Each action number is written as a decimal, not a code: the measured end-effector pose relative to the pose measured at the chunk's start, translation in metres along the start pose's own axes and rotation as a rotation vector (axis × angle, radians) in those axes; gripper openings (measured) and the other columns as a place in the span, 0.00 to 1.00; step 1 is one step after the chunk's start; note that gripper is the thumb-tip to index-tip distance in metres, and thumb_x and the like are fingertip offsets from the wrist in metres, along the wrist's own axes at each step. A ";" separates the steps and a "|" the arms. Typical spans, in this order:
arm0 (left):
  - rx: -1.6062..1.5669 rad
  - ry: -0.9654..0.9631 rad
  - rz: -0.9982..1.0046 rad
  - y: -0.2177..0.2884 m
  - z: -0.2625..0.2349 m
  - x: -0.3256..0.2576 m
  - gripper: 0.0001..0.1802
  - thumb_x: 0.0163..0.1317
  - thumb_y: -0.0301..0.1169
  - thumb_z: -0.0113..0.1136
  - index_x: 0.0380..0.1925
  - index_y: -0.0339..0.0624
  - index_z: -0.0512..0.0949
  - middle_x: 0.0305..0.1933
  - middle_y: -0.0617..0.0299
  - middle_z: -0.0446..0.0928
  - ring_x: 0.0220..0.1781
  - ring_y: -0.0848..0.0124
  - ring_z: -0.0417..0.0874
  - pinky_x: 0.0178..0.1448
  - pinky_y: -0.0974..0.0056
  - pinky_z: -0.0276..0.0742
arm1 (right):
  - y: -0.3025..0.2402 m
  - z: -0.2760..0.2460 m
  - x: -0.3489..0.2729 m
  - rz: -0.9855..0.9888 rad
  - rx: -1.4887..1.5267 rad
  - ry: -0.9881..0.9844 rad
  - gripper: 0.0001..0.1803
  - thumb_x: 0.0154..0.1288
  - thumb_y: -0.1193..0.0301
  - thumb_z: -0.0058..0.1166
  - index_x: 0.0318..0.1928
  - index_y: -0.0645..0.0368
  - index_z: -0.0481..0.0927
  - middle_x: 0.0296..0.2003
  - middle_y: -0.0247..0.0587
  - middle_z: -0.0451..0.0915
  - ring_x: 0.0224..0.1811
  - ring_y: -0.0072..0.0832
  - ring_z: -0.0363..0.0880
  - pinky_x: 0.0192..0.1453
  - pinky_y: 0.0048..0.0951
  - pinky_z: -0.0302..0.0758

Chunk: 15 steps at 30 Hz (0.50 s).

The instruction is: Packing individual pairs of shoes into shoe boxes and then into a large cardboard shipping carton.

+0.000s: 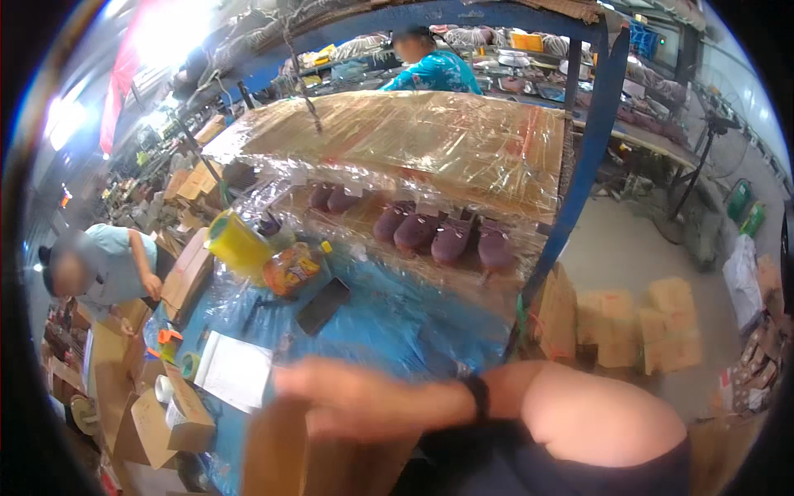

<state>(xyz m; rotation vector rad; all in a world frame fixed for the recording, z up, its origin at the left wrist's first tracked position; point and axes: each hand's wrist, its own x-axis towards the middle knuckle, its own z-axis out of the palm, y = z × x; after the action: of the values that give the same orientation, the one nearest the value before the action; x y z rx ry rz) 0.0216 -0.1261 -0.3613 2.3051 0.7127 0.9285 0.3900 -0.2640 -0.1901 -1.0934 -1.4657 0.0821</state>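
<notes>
My right hand (356, 403) reaches in from the right, a dark band on its wrist. It is smeared by motion, and its fingers cannot be made out clearly. Directly below it, at the lower edge, is a brown cardboard box (277, 450), also blurred. The hand lies across the box's upper part; whether it grips the box I cannot tell. Just beyond the fingertips lies a white sheet of paper (236, 369) on the blue plastic-covered table (397, 318). Farther back is a dark phone (323, 307). My left hand is out of view.
Purple clogs (452, 240) stand in a row on a shelf under plastic-wrapped cardboard (397, 128). A yellow container (237, 242) and an orange package (291, 269) stand at the table's back. Tape and an open carton (188, 413) are left. A blue post (579, 178) rises right; two people work beyond.
</notes>
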 end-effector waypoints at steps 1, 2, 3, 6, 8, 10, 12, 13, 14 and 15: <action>-0.031 0.033 0.049 -0.001 0.003 0.020 0.27 0.70 0.33 0.56 0.66 0.33 0.69 0.75 0.46 0.64 0.76 0.52 0.64 0.78 0.48 0.56 | -0.017 0.012 -0.010 -0.061 0.062 -0.143 0.22 0.72 0.65 0.53 0.61 0.64 0.72 0.56 0.54 0.76 0.61 0.49 0.75 0.68 0.42 0.70; -0.051 0.053 0.081 0.001 0.000 0.027 0.27 0.70 0.33 0.56 0.66 0.33 0.69 0.75 0.46 0.63 0.76 0.52 0.63 0.78 0.48 0.55 | -0.011 0.040 -0.018 -0.318 -0.138 -0.149 0.18 0.70 0.63 0.54 0.54 0.63 0.77 0.47 0.49 0.80 0.56 0.44 0.79 0.64 0.42 0.73; -0.070 0.075 0.108 0.004 -0.004 0.031 0.28 0.70 0.33 0.56 0.67 0.32 0.68 0.76 0.46 0.62 0.77 0.52 0.63 0.78 0.48 0.55 | 0.006 0.055 -0.021 -0.309 -0.126 -0.143 0.18 0.70 0.63 0.54 0.54 0.63 0.77 0.47 0.49 0.80 0.56 0.44 0.79 0.64 0.42 0.73; -0.103 0.165 0.131 0.017 -0.016 0.024 0.30 0.69 0.33 0.56 0.68 0.31 0.66 0.77 0.46 0.61 0.78 0.53 0.61 0.79 0.47 0.52 | 0.040 0.085 -0.023 -0.105 -0.443 -0.626 0.10 0.62 0.64 0.57 0.37 0.57 0.80 0.34 0.40 0.80 0.45 0.38 0.81 0.53 0.43 0.76; -0.086 0.230 0.137 0.036 -0.042 0.008 0.31 0.69 0.33 0.57 0.69 0.30 0.65 0.78 0.45 0.59 0.79 0.53 0.60 0.80 0.47 0.51 | 0.074 0.114 -0.055 -0.214 -0.447 -0.611 0.07 0.57 0.66 0.58 0.32 0.55 0.80 0.31 0.38 0.79 0.42 0.38 0.81 0.49 0.43 0.77; 0.132 0.045 -0.592 0.104 -0.031 0.037 0.40 0.65 0.34 0.60 0.73 0.27 0.56 0.77 0.42 0.59 0.78 0.56 0.60 0.80 0.54 0.51 | 0.048 0.093 -0.028 -0.145 -0.386 -0.600 0.06 0.56 0.70 0.58 0.34 0.56 0.80 0.38 0.41 0.81 0.44 0.41 0.81 0.51 0.43 0.77; 0.328 0.173 -0.764 0.114 -0.034 0.041 0.48 0.53 0.36 0.71 0.75 0.43 0.60 0.78 0.48 0.61 0.79 0.49 0.59 0.80 0.39 0.46 | 0.034 0.056 0.003 -0.335 -0.224 -0.112 0.10 0.56 0.76 0.57 0.41 0.56 0.82 0.45 0.41 0.81 0.50 0.43 0.79 0.56 0.44 0.75; 0.388 0.145 -0.711 0.129 -0.029 0.053 0.48 0.54 0.35 0.70 0.75 0.44 0.60 0.77 0.49 0.61 0.79 0.51 0.59 0.81 0.40 0.46 | 0.067 0.041 0.003 -0.245 -0.350 0.069 0.15 0.56 0.79 0.56 0.46 0.57 0.80 0.49 0.44 0.79 0.54 0.42 0.78 0.59 0.42 0.74; 0.446 0.098 -0.663 0.139 -0.021 0.061 0.47 0.55 0.34 0.69 0.75 0.46 0.59 0.77 0.50 0.61 0.79 0.52 0.59 0.81 0.40 0.45 | 0.078 0.032 0.010 0.189 0.004 0.147 0.23 0.58 0.81 0.53 0.56 0.58 0.76 0.52 0.44 0.78 0.57 0.38 0.78 0.64 0.40 0.72; 0.453 0.155 -0.535 0.138 -0.014 0.060 0.45 0.56 0.33 0.68 0.75 0.47 0.60 0.76 0.52 0.64 0.78 0.53 0.62 0.80 0.41 0.47 | 0.080 0.034 0.009 0.492 0.228 -0.029 0.24 0.59 0.79 0.54 0.58 0.58 0.74 0.53 0.44 0.77 0.58 0.36 0.76 0.64 0.38 0.71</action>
<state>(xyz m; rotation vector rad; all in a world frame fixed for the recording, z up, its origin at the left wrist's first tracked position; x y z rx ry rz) 0.0851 -0.1810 -0.2356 2.2221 1.6498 0.7447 0.4088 -0.1960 -0.2421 -1.2435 -1.1507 0.5983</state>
